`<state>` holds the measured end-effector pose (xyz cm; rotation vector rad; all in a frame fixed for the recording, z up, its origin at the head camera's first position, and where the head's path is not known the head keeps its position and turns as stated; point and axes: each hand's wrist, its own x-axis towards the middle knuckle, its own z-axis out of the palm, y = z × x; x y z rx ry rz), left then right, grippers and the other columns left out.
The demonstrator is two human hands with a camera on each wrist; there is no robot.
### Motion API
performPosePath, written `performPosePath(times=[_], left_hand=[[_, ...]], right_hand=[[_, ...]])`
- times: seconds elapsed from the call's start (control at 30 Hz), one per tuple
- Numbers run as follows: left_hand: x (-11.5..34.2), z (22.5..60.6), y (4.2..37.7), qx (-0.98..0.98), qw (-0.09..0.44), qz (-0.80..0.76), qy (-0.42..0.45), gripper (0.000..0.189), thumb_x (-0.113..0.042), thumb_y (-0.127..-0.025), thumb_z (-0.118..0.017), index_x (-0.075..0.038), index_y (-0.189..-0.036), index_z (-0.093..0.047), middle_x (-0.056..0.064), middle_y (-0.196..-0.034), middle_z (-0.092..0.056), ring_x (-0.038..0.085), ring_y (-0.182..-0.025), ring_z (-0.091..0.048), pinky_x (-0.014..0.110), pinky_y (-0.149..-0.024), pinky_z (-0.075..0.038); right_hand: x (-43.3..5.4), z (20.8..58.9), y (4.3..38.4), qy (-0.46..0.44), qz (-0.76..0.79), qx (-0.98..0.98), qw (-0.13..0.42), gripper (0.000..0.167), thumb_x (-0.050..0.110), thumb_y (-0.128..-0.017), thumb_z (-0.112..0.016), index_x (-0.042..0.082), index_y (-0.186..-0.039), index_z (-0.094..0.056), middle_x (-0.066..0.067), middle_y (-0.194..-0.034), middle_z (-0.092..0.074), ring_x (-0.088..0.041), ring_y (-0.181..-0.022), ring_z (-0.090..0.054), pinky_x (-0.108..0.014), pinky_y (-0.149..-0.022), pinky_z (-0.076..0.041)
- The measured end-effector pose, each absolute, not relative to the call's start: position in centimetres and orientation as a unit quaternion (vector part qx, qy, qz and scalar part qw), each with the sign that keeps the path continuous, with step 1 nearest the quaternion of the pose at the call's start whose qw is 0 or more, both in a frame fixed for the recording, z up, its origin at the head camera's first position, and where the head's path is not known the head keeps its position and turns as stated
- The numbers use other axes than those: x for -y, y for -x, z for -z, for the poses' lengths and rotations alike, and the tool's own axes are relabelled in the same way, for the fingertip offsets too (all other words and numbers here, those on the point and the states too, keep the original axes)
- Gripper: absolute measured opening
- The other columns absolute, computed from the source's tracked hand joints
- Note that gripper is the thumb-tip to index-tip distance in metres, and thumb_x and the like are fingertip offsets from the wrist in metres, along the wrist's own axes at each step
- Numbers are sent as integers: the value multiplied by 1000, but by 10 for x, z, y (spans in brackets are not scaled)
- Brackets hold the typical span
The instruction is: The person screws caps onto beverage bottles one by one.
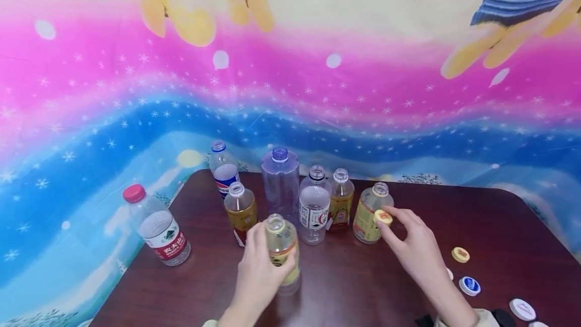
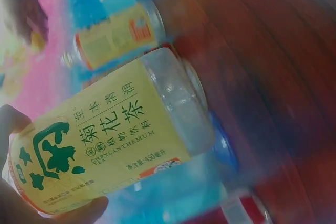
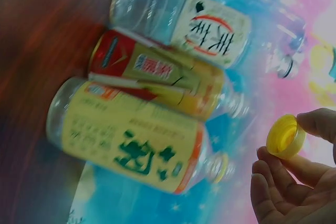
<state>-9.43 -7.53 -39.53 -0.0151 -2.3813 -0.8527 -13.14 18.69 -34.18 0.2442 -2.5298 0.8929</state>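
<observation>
My left hand (image 1: 263,266) grips an uncapped chrysanthemum tea bottle (image 1: 285,251) with a yellow label, near the middle of the table. In the left wrist view that bottle's label (image 2: 100,135) fills much of the picture; whether its base touches the table I cannot tell. My right hand (image 1: 415,241) pinches a yellow cap (image 1: 383,218) between thumb and fingers. The right wrist view shows the hollow inside of this cap (image 3: 286,137). Just beyond the cap in the head view stands a second yellow-labelled bottle (image 1: 369,216), its mouth uncovered; the cap is apart from it.
Several open bottles stand behind, including a purple-tinted bottle (image 1: 280,185), a white-labelled bottle (image 1: 314,211) and a gold-labelled bottle (image 1: 240,211). A red-capped water bottle (image 1: 159,231) is at the left edge. Loose caps, among them a yellow cap (image 1: 460,254) and blue cap (image 1: 469,285), lie right.
</observation>
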Motion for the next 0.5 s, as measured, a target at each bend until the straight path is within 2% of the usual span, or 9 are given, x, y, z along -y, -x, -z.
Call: performPosePath(times=[0.37,0.5], left_hand=[[29,401,114,901,244,351,78,69,-30,-72,-78,-11,-132,-48,6,-124,-51,22,-100,-62,41,-74,-56],[20,403,117,900,231,358,95,69,-28,-70,-79,-11,-131,-49,6,-124,-51,22,-101,-61,42,-75,-56]], right_hand=[[-141,329,130,-141,-347,902,216,33,4,-79,-69,5,-112,-69,-10,-107,-69,-24,-99,-63,-43,-81,-51],[-130,329,129,-163,-348,898,215,33,4,-78,-71,5,-110,-69,-6,-102,-68,-17,-89,-58,-31,-73,-49]])
